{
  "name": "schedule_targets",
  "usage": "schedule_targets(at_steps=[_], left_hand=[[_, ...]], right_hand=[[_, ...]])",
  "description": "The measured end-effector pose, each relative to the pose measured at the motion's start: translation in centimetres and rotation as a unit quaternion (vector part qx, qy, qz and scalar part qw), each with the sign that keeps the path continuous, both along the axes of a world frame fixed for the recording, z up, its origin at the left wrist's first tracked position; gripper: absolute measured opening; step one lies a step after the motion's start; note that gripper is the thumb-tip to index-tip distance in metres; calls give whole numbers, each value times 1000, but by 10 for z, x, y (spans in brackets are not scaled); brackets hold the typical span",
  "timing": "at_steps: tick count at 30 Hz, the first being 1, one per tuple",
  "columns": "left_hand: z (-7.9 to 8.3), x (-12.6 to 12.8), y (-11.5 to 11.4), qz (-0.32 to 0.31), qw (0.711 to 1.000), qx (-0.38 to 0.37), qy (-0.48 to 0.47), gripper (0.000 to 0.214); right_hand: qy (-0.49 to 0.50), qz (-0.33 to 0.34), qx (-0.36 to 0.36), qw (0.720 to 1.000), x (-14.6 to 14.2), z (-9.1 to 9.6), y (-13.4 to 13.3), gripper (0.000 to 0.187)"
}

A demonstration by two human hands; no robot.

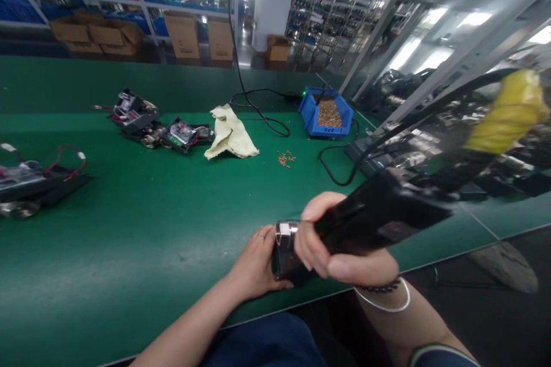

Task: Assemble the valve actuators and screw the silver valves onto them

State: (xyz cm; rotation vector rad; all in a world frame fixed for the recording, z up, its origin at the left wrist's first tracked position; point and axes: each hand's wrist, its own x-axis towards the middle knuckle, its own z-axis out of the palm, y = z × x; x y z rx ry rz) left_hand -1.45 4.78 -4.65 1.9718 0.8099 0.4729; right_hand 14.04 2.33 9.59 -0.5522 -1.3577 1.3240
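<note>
My right hand [344, 252] is wrapped round a black electric screwdriver [379, 212], whose cord end is bound in yellow. The tool slants down to the left, and its tip is hidden behind my fingers. At the table's front edge my left hand [258, 258] grips the left side of a black housing [282, 261] with a shiny metal fitting [284, 230] on top. Much of that housing lies out of sight under my right hand. Beyond my hands is a small heap of brass-coloured screws [285, 159] on the green table [150, 241].
A blue bin [307, 112] of similar screws stands at the back right. Left of it lie a pale yellow cloth [232, 135] and several black assemblies [183, 133] with wires. Black cables [262, 117] cross the table. More black parts [430, 155] crowd the right side.
</note>
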Motion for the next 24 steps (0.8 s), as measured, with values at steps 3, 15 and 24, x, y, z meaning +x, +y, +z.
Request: schedule_targets(at_steps=[3,15,24], left_hand=[[-7,-3,-1,-11,1000,2,20,108],[-5,-4,1,-32,995,-55,81,115],[17,-27,18,38,998,-54,2,73]], right_hand=[[106,-133,39,985,32,18,19,28],[27,-575,97,812,75,-77,152,28],[45,-521,102,846,52,-36,108,23]])
